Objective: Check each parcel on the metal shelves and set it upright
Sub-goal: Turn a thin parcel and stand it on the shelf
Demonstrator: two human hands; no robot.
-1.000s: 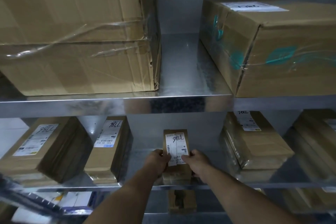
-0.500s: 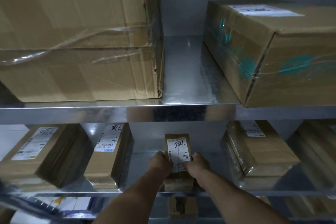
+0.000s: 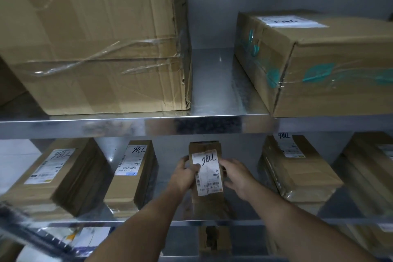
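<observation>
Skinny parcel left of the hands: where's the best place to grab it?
The skinny parcel is probably best gripped by its two long sides near the front end, reaching in from the open front. It is narrow, its short end faces outward, and bare shelf shows on both sides.

matt cardboard parcel [image 3: 207,176], shiny metal shelf [image 3: 212,122]
</observation>
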